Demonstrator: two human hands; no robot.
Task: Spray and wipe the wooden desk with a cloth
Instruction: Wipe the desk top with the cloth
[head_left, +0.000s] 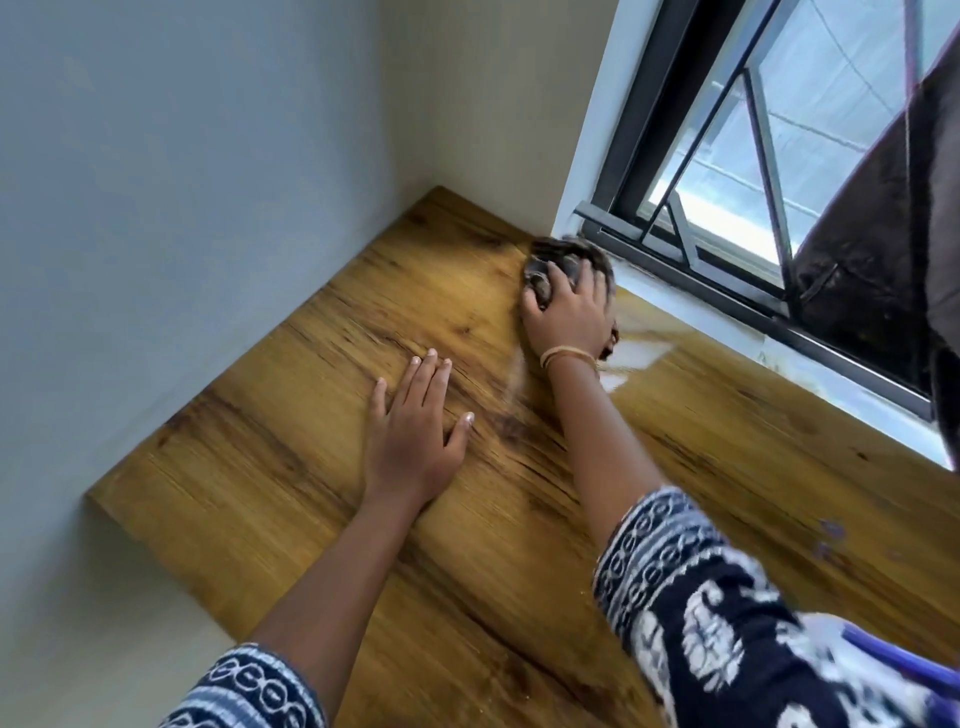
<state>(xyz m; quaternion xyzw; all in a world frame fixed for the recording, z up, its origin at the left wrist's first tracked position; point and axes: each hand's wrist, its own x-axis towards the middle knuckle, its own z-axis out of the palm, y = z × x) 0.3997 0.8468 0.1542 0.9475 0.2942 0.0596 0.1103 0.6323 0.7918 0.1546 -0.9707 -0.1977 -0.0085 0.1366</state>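
The wooden desk (291, 457) fills the middle of the head view, with a brown grained top set into a wall corner. My right hand (569, 317) presses down on a dark crumpled cloth (558, 257) at the far side of the desk, close to the window sill. The cloth shows above and beside my fingers and is blurred. My left hand (415, 431) lies flat on the desk, fingers spread, holding nothing, a short way to the near left of the cloth. No spray bottle is in view.
A grey wall (182, 208) borders the desk on the left. A black-framed window (727, 208) with bars runs along the right, its pale sill (727, 332) meeting the desk. A dark curtain (893, 234) hangs at the far right. The desk's left front edge drops off.
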